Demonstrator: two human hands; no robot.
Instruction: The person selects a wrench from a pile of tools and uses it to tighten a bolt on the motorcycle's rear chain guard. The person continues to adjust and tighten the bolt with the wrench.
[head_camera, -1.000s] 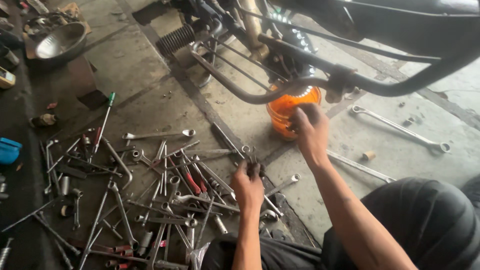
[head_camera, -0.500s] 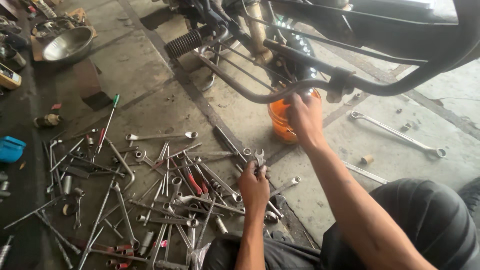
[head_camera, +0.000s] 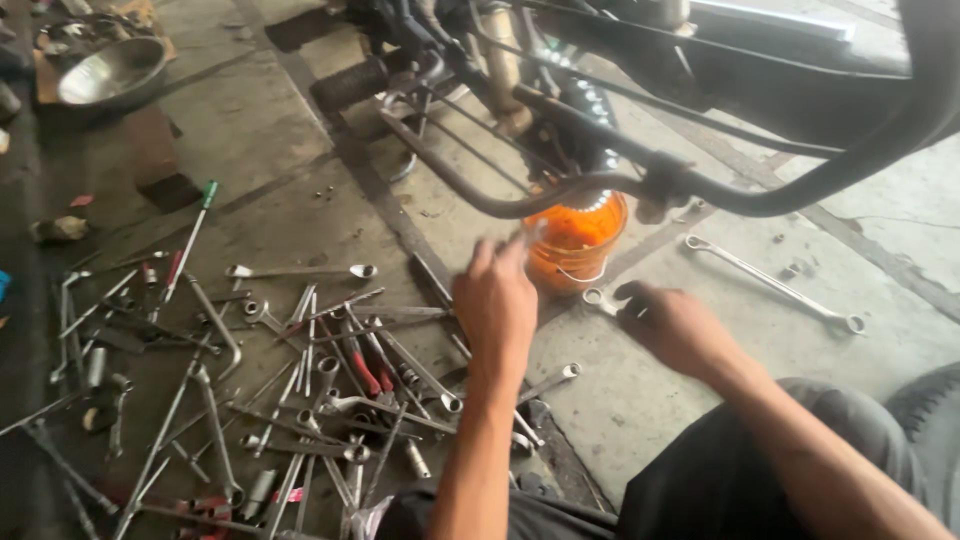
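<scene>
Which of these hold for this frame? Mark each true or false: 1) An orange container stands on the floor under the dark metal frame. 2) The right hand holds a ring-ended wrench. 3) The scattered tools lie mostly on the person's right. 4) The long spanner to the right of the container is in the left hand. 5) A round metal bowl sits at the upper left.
1) True: the orange container stands below the metal frame.
2) True: the right hand holds a ring-ended wrench.
3) False: the scattered tools lie on the person's left.
4) False: the long spanner lies alone on the floor; the left hand is raised near the container.
5) True: the metal bowl is there.
</scene>
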